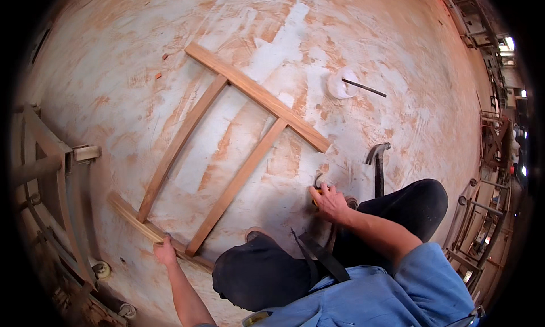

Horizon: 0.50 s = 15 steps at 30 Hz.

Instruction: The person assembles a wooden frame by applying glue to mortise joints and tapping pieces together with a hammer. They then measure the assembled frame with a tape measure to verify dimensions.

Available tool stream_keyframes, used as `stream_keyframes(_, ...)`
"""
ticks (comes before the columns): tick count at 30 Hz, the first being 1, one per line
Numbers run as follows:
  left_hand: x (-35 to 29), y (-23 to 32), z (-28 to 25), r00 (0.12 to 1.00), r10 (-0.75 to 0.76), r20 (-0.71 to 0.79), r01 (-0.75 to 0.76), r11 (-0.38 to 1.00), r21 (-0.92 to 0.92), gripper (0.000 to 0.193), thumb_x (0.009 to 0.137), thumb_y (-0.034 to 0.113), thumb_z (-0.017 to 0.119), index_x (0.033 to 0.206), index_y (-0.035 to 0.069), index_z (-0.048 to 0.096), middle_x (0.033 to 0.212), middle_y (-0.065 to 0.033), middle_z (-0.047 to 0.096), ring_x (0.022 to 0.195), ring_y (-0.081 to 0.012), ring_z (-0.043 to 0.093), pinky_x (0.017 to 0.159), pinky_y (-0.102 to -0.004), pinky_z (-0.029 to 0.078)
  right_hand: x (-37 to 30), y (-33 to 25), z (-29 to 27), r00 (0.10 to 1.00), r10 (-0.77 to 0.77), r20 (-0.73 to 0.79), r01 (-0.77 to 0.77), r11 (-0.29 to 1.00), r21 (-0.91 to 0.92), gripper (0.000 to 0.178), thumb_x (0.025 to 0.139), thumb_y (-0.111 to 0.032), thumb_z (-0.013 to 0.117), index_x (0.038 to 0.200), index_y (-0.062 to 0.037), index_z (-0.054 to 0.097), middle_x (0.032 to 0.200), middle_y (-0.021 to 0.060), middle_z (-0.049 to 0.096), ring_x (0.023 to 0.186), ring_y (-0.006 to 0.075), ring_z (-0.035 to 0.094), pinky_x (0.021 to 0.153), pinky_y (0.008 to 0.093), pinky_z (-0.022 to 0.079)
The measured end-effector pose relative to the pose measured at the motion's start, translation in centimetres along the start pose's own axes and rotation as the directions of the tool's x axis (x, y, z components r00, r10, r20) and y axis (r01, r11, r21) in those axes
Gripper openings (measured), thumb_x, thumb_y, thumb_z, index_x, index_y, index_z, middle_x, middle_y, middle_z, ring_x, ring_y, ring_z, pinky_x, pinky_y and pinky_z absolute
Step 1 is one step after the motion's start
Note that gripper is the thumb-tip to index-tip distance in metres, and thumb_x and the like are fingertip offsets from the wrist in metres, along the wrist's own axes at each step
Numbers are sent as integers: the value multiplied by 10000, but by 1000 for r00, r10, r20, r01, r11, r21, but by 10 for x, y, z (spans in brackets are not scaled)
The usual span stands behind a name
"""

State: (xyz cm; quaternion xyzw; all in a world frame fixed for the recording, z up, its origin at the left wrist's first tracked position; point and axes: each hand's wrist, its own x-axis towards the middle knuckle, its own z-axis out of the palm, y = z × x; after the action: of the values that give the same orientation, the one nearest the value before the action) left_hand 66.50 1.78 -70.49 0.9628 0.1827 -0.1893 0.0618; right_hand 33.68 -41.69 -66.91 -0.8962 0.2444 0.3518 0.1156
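A wooden frame (244, 182) lies on the floor: two crosspieces run between a far rail and a near rail. My left hand (165, 252) is closed round the near rail (133, 214), beside the end of the left crosspiece. My right hand (329, 203) is closed on a small yellow-and-dark object, mostly hidden by the fingers; its kind cannot be made out. A small curved pale piece (319, 178) shows just beyond those fingers. Right of that hand, a claw hammer (378, 165) has its head pointing away from me, its lower handle hidden by my knee.
A white round tub (340, 84) with a dark stick across it sits beyond the frame. Metal racks on casters (65, 162) stand at the left, and more racks (482, 208) line the right. Small orange scraps (158, 76) lie on the stained floor (397, 123).
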Motion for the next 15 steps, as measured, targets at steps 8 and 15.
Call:
stream_keyframes(8,-24,8,17,842,420,-337,-463,885,-54,460,849,231,640,1177,-79,552,1057,-203,651,900,-374,631,855,-436,488,30,12,4,973,-205,103,132,867,480,573,816,-371,673,1273,-95,464,1177,196,520,985,345,575,736,406,521)
stream_keyframes(15,-159,154,21,342,611,714,135,720,-681,388,947,182,560,1283,-9,533,1018,-71,635,846,-129,611,695,-267,507,56,-64,-107,723,-545,425,-127,499,857,661,811,-438,668,1257,19,498,1109,187,592,1043,271,556,907,377,435)
